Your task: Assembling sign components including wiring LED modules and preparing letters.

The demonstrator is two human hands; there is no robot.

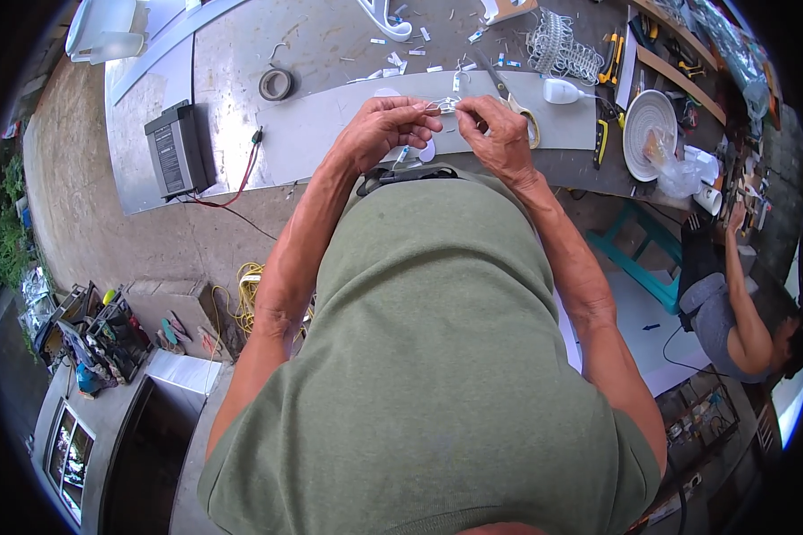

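Observation:
Over the near edge of the workbench, my left hand [388, 125] pinches thin wires with small white wired modules [447, 105] between thumb and forefinger, its other fingers curled loosely. From the other side, my right hand [495, 132] pinches the same little bundle with its fingertips. Fine details of the wires are too small to make out. Right beside my right hand lies a pair of scissors [533, 132] with pale yellow handles, partly covered by the hand. Loose white modules [393, 71] lie scattered beyond my hands.
A black battery-like box [177, 152] with red and black leads and a tape roll [276, 85] sit left. Right are a tangled module string [564, 46], white bottle [562, 91], utility knife [601, 143], coiled white roll [649, 134] and teal stool [638, 254]. A co-worker [732, 312] sits far right.

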